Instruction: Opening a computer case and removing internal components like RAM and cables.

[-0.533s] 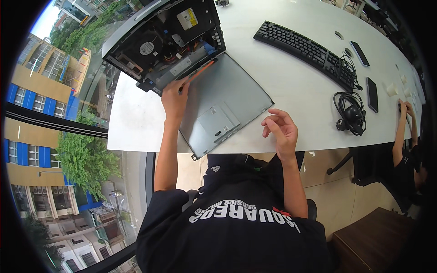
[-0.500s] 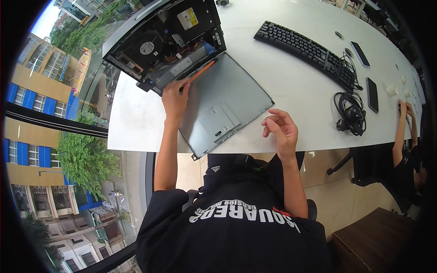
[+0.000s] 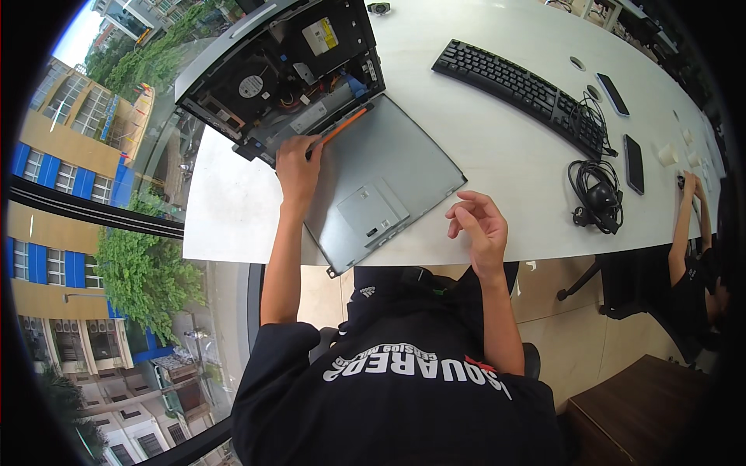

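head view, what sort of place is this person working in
Most likely an office or a shared workroom: a long white table bears an opened computer case and a keyboard, and a co-worker is at its far right.

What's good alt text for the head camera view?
A person's left hand holds a slender orange stick beside an opened desktop computer; the right hand hovers near a metal side panel. A black keyboard lies farther right.

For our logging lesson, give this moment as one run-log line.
left hand: at orange strip, grip unclear | right hand: empty, loosely open | computer case: interior exposed | metal panel: on table, beside case
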A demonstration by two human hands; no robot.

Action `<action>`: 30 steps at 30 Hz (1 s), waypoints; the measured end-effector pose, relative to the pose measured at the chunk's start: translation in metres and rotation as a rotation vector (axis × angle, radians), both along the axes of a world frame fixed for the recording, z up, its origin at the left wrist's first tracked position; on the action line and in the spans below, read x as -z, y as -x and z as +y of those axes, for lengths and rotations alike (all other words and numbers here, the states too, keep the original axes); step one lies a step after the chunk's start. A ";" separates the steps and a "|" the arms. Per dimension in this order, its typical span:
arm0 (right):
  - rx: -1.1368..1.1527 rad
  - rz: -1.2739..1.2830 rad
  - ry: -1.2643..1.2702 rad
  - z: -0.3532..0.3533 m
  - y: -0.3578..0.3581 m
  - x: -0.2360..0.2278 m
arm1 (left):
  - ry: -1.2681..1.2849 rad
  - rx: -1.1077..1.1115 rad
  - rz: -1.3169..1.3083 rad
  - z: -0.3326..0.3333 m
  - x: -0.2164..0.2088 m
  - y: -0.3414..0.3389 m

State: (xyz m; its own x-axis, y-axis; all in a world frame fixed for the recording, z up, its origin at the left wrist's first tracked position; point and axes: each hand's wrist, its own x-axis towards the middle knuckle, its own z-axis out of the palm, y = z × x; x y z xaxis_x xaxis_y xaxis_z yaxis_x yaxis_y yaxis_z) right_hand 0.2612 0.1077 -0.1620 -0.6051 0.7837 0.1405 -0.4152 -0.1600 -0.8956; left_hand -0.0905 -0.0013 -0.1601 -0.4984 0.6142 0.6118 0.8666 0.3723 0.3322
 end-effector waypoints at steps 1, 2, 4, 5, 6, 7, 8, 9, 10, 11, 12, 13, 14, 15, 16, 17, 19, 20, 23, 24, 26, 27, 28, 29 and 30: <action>-0.001 0.000 0.000 0.000 0.001 0.000 | -0.003 0.005 0.047 0.000 0.000 0.001; -0.002 -0.001 -0.001 0.000 0.000 0.001 | -0.003 0.004 0.045 0.000 0.001 0.000; -0.003 -0.002 -0.001 0.001 0.000 0.001 | 0.060 -0.041 0.052 0.001 0.002 -0.005; -0.002 -0.002 -0.005 0.001 0.000 0.002 | 0.060 -0.041 0.052 0.002 0.003 -0.008; 0.000 -0.002 -0.008 0.001 0.000 0.002 | 0.059 -0.019 0.056 0.004 0.002 -0.012; 0.001 -0.002 -0.008 0.001 0.000 0.002 | 0.059 0.003 0.060 0.006 0.002 -0.015; -0.002 0.000 -0.006 0.001 0.000 0.002 | 0.059 0.002 0.060 0.008 0.003 -0.018; -0.005 0.001 -0.003 0.001 0.000 0.001 | 0.051 0.039 0.069 0.009 0.003 -0.020; -0.005 0.001 -0.002 0.001 -0.001 0.001 | 0.043 0.075 0.078 0.011 0.004 -0.021; -0.004 0.000 -0.003 0.001 -0.001 0.001 | 0.043 0.075 0.078 0.013 0.004 -0.023; -0.003 -0.001 -0.004 0.002 -0.001 0.001 | 0.071 0.074 0.091 0.015 0.005 -0.025; -0.003 0.000 -0.004 0.001 -0.001 0.001 | 0.099 0.073 0.105 0.016 0.006 -0.026; -0.001 -0.002 -0.005 0.001 -0.001 0.001 | 0.099 0.074 0.105 0.017 0.006 -0.026; 0.002 -0.003 -0.007 0.001 -0.001 0.001 | 0.110 0.062 0.090 0.017 0.005 -0.027; 0.003 -0.001 -0.006 0.001 -0.001 0.001 | 0.122 0.050 0.075 0.017 0.005 -0.028; 0.002 0.001 -0.004 0.001 0.000 0.000 | 0.123 0.051 0.076 0.017 0.004 -0.030; 0.001 0.006 0.000 0.001 0.000 0.000 | 0.105 0.070 0.111 0.018 0.002 -0.036; -0.001 0.005 0.000 0.001 0.000 0.000 | 0.106 0.066 0.116 0.018 0.001 -0.037; -0.013 0.018 0.006 0.002 -0.002 0.001 | 0.157 0.146 0.016 0.020 0.001 -0.039; -0.017 0.026 0.012 0.002 -0.002 0.001 | 0.177 0.144 -0.005 0.021 0.003 -0.040; -0.021 0.034 0.014 0.002 -0.003 0.002 | 0.197 0.123 -0.008 0.023 0.006 -0.040; -0.018 0.034 0.016 0.002 -0.003 0.002 | 0.197 0.119 -0.002 0.023 0.006 -0.040; -0.021 0.041 0.015 0.001 -0.002 0.003 | 0.198 0.115 -0.028 0.022 0.005 -0.039; -0.020 0.035 0.019 0.001 -0.003 0.003 | 0.199 0.113 -0.056 0.022 0.004 -0.040; -0.019 0.030 0.024 0.001 -0.003 0.003 | 0.199 0.111 -0.052 0.022 0.003 -0.040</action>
